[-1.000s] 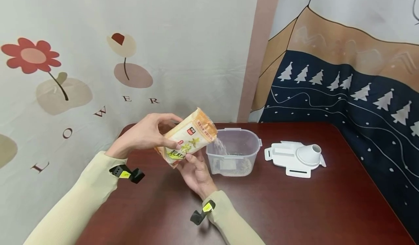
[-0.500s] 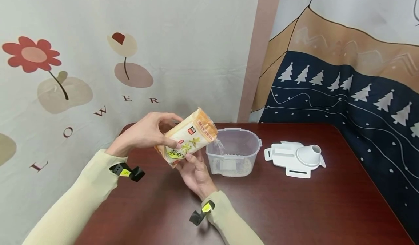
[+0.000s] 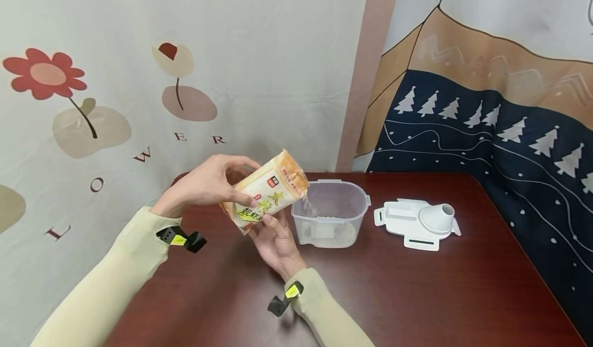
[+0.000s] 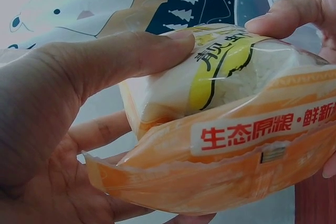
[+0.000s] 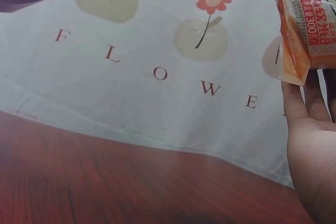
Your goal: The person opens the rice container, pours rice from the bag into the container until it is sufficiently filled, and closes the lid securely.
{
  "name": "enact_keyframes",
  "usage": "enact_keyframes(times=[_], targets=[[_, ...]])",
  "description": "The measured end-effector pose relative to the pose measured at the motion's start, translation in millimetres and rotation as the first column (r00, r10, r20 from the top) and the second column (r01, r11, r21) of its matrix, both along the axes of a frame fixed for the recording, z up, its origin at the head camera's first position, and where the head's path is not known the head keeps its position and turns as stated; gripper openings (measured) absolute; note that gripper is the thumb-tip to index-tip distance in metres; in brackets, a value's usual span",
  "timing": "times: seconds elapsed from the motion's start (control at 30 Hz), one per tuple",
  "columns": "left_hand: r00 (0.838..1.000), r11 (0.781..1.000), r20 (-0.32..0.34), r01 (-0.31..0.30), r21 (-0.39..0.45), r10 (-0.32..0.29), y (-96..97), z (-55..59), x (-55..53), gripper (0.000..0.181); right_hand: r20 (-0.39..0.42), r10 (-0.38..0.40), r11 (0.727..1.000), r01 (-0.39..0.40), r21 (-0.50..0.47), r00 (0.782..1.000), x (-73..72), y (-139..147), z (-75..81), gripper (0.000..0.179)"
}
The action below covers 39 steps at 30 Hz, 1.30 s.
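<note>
A white and orange plastic bag of rice (image 3: 268,192) is tilted in the head view, its open right end at the rim of a clear plastic container (image 3: 331,228). White grains fall from that end into the container, where more grains lie at the bottom. My left hand (image 3: 206,185) grips the bag's upper left part, thumb across the printed front (image 4: 157,51). From below, my right hand (image 3: 278,244) holds the bag, with its thumb on the front and its fingers under it. In the right wrist view, the bag's orange end (image 5: 296,40) shows above those fingers.
A white plastic lid (image 3: 417,223) with a round, cone-like spout lies on the dark red-brown table (image 3: 417,295), right of the container. Behind the table hangs a printed cloth (image 3: 278,69) with flowers, trees and letters.
The stream of grains looks thinner than a second ago. Both hands keep their hold and the bag has risen very slightly in view; the container and lid stay put.
</note>
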<state>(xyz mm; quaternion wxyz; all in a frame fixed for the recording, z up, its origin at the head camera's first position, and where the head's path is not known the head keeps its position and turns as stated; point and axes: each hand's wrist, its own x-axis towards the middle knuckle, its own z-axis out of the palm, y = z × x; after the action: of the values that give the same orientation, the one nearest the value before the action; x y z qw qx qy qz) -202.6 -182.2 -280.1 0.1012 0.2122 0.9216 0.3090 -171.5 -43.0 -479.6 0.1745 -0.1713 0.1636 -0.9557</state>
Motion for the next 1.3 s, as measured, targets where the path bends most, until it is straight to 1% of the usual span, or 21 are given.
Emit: enact_keyframes(times=[0.2,0.5,0.77,1.03,1.3], targets=[[1.0,1.0,0.014,0.005,0.007,-0.005,-0.3,0.8,0.8,0.058,-0.015,0.001,1.0,-0.001,0.0,1.0,1.6,0.6,1.5,0.05],[1.0,1.0,0.005,0.018,0.002,-0.018,-0.1,2.9,-1.2,0.057,-0.008,-0.001,1.0,0.001,0.0,1.0,1.6,0.2,4.3,0.052],[1.0,1.0,0.027,0.016,0.013,-0.016,-0.5,5.0,-0.1,0.056,-0.005,-0.002,1.0,0.002,-0.011,1.0,2.5,-1.6,4.6,0.051],[1.0,1.0,0.026,0.01,0.01,-0.011,1.8,7.1,0.7,0.056,-0.007,0.003,1.0,-0.003,-0.011,1.0,3.3,-0.5,6.4,0.052],[1.0,1.0,0.023,0.004,0.003,-0.004,4.3,9.0,-0.3,0.056,-0.015,-0.001,1.0,0.0,-0.03,1.0,3.3,0.1,8.7,0.049]])
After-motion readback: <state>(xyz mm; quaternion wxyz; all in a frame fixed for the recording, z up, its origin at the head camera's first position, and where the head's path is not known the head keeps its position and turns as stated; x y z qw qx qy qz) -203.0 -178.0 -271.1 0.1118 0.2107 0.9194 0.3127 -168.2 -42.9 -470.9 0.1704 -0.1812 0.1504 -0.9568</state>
